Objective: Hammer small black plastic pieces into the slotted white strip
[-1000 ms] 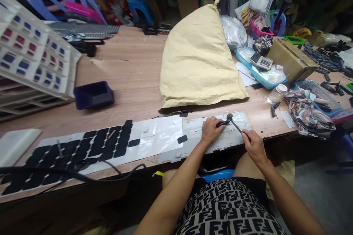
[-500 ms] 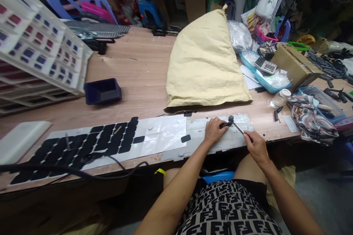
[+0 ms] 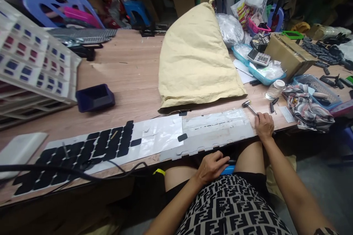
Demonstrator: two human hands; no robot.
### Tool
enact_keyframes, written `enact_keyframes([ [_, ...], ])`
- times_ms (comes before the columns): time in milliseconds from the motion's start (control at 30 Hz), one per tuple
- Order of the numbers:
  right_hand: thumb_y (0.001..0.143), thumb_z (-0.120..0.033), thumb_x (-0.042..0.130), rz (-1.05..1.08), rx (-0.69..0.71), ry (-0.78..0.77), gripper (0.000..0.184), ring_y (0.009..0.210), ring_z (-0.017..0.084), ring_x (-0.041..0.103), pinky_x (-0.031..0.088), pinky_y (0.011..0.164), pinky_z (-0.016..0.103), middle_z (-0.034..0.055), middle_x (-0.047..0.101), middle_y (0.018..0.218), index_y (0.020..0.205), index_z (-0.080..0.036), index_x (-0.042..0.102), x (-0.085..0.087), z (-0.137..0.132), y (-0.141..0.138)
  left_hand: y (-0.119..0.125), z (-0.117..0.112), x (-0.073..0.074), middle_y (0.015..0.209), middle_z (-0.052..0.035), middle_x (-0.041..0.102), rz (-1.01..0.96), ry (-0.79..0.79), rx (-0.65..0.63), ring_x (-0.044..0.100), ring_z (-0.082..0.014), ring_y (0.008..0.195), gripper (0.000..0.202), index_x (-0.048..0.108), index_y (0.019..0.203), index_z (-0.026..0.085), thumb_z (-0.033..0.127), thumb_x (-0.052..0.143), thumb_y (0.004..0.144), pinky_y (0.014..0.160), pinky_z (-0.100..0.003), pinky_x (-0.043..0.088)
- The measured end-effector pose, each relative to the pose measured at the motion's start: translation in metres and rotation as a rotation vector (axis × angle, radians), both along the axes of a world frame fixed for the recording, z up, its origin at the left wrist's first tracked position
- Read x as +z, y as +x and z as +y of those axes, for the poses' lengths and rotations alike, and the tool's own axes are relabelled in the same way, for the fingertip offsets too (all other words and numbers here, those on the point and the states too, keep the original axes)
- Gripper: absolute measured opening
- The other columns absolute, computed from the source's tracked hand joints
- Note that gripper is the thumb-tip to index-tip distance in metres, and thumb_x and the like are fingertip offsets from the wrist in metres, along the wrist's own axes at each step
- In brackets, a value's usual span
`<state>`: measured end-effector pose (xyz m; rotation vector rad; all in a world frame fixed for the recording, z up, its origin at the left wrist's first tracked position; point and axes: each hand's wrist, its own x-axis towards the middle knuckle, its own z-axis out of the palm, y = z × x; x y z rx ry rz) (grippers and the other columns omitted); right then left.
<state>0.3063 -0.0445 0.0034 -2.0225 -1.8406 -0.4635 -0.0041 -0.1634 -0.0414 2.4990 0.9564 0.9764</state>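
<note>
A small hammer (image 3: 251, 109) with a slim metal handle is in my right hand (image 3: 264, 125). Its head points up and left, over the right end of the grey board (image 3: 209, 132) at the table edge. My left hand (image 3: 213, 167) is low over my lap, in front of the board, with fingers closed around a small black piece (image 3: 232, 162). Only the end of that piece shows past the fingertips, so its kind is hidden.
Left of the board lies a white sheet with black rounded stickers (image 3: 109, 143). A cream sack (image 3: 198, 58) stands behind. A jar (image 3: 275, 89), patterned cloth (image 3: 309, 108) and blue baskets (image 3: 266, 79) are at right; a purple bin (image 3: 95, 99) is at left.
My left hand has drawn the black piece off the board, down towards my lap. My right hand has moved up and right with the hammer, away from the piece.
</note>
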Motion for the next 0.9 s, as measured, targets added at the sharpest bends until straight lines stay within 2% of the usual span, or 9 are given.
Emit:
enact_keyframes([
  [133,0.098,-0.031,0.052,0.019,-0.007,-0.012,0.026,0.090,0.025,0.046,0.032,0.075,0.035,0.0105,0.061,0.097,0.111,-0.019,0.070,0.000,0.000,-0.001,-0.004,-0.018,-0.044,0.100,-0.0079,0.067,0.213,-0.198,0.176,0.066,-0.0139,0.074,0.027,0.072,0.119,0.025,0.031,0.054,0.099,0.065,-0.023,0.054],
  [200,0.098,-0.031,0.052,0.011,-0.012,-0.005,0.026,0.089,0.024,0.046,0.032,0.075,0.034,0.0104,0.060,0.097,0.111,-0.019,0.070,0.000,0.000,-0.001,-0.005,-0.018,-0.053,0.108,-0.0099,0.069,0.315,-0.314,0.264,0.069,-0.0167,0.078,0.028,0.071,0.121,0.026,0.031,0.057,0.097,0.066,-0.025,0.056],
  [300,0.097,-0.031,0.052,-0.008,-0.011,0.017,0.026,0.088,0.024,0.046,0.032,0.074,0.034,0.0099,0.061,0.095,0.111,-0.019,0.070,0.000,-0.001,-0.001,-0.001,-0.017,-0.037,0.107,-0.0071,0.070,0.321,-0.362,0.133,0.070,-0.0161,0.080,0.030,0.070,0.123,0.028,0.028,0.059,0.095,0.068,-0.024,0.056],
  [400,0.097,-0.031,0.051,-0.022,-0.006,0.030,0.025,0.087,0.024,0.046,0.032,0.074,0.034,0.0096,0.061,0.095,0.109,-0.019,0.070,-0.001,-0.002,-0.002,0.007,-0.001,0.001,0.096,-0.0042,0.069,0.157,-0.276,-0.047,0.067,-0.0130,0.079,0.029,0.069,0.122,0.026,0.028,0.051,0.100,0.070,-0.021,0.054],
  [467,0.097,-0.031,0.051,-0.027,-0.008,0.034,0.025,0.087,0.024,0.046,0.031,0.074,0.034,0.0096,0.061,0.094,0.108,-0.019,0.070,-0.001,-0.003,-0.003,0.015,0.030,0.026,0.092,-0.0048,0.068,0.053,-0.234,0.008,0.066,-0.0137,0.079,0.027,0.071,0.116,0.023,0.029,0.049,0.101,0.072,-0.023,0.053],
  [533,0.098,-0.030,0.051,-0.025,-0.010,0.041,0.025,0.087,0.024,0.047,0.031,0.073,0.034,0.0095,0.062,0.093,0.108,-0.019,0.070,-0.001,-0.003,-0.004,0.023,0.078,0.044,0.087,-0.0049,0.067,0.010,-0.253,0.186,0.064,-0.0150,0.078,0.024,0.073,0.106,0.020,0.027,0.051,0.099,0.074,-0.025,0.052],
  [600,0.098,-0.030,0.051,-0.021,-0.010,0.048,0.025,0.087,0.024,0.047,0.032,0.074,0.034,0.0093,0.062,0.093,0.108,-0.019,0.070,-0.001,-0.003,-0.004,0.028,0.132,0.055,0.088,-0.0058,0.067,0.061,-0.314,0.375,0.065,-0.0176,0.081,0.022,0.072,0.107,0.018,0.023,0.054,0.095,0.079,-0.028,0.052],
  [733,0.097,-0.029,0.052,-0.012,-0.011,0.041,0.023,0.087,0.024,0.047,0.032,0.074,0.034,0.0083,0.062,0.093,0.109,-0.020,0.069,-0.002,-0.005,-0.006,0.035,0.218,0.065,0.106,-0.0106,0.066,0.248,-0.374,0.625,0.064,-0.0242,0.099,0.030,0.066,0.121,0.019,0.025,0.053,0.095,0.086,-0.033,0.050],
  [900,0.098,-0.029,0.051,0.008,-0.022,0.024,0.022,0.087,0.023,0.047,0.032,0.075,0.034,0.0078,0.062,0.093,0.109,-0.020,0.069,-0.003,-0.007,-0.008,0.049,0.263,0.065,0.117,-0.0138,0.059,0.318,-0.365,0.794,0.062,-0.0298,0.107,0.033,0.069,0.110,0.020,0.045,0.056,0.094,0.084,-0.037,0.049],
])
